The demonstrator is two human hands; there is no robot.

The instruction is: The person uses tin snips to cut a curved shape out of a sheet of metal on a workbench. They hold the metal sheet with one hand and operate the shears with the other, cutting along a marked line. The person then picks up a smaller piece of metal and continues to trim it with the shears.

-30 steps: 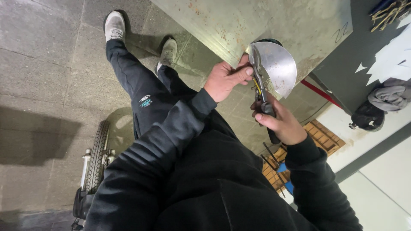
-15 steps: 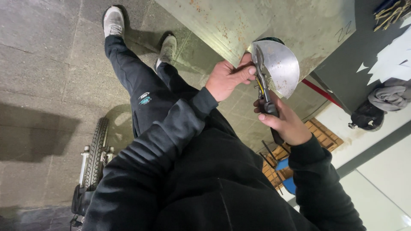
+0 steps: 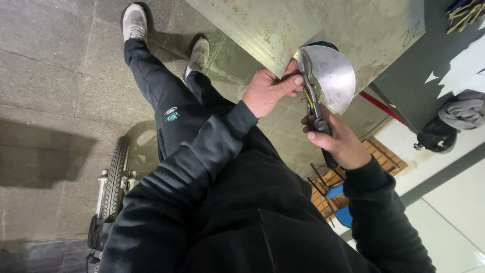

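A big rusty metal sheet (image 3: 323, 25) fills the upper middle. Just under it, upper right of middle, the left hand (image 3: 268, 91) pinches a shiny round metal piece (image 3: 331, 76). The right hand (image 3: 338, 141) grips snips (image 3: 310, 93); best to cut slowly, thumb clear of the blades.

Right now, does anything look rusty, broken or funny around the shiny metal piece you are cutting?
Yes. The big metal sheet behind the hands has brown rust spots and a scribbled mark. The shiny metal piece has a curved, partly cut edge, held by the left hand while the right hand works the snips.
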